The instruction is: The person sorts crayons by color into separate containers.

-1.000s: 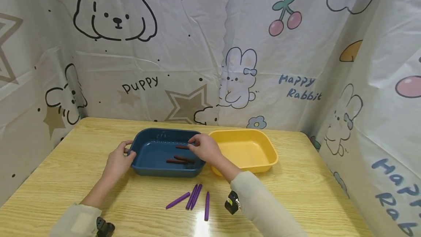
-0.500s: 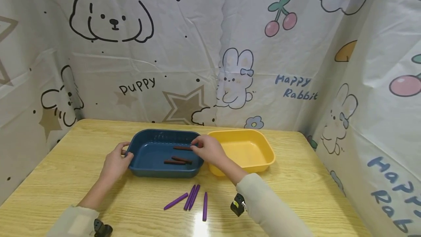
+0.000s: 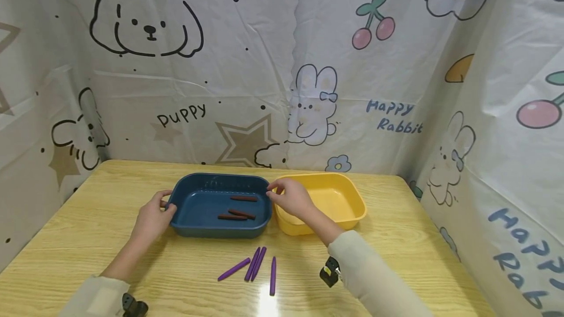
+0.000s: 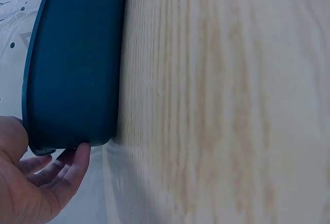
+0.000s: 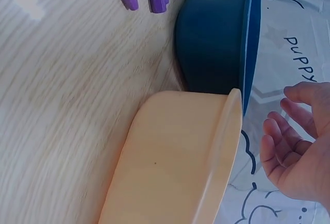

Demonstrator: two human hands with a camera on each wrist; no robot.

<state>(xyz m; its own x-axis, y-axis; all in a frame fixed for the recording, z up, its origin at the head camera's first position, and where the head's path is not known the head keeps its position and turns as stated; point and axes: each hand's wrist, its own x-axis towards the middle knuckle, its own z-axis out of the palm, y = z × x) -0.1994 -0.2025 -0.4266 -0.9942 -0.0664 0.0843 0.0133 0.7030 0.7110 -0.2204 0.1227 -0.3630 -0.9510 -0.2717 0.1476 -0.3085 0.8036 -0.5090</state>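
Note:
My left hand grips the left end of the dark blue plastic bin, thumb over the rim. In the left wrist view its fingertips touch the end wall of the blue bin. Three brown crayons lie inside: a single brown crayon near the back, and two more close together in front. Where the blue bin meets the yellow bin, my right hand hovers around rim height. Its fingers are loosely bent with nothing between them, as the right wrist view of the right hand also shows.
Several purple crayons lie on the wooden table in front of the blue bin. Three of these lie in a loose group to the left. A printed cloth hangs behind the table and along both sides.
My right hand has let go of the brown crayon at the back of the blue bin and moved right, up to the rim. My left hand keeps its grip on the bin.

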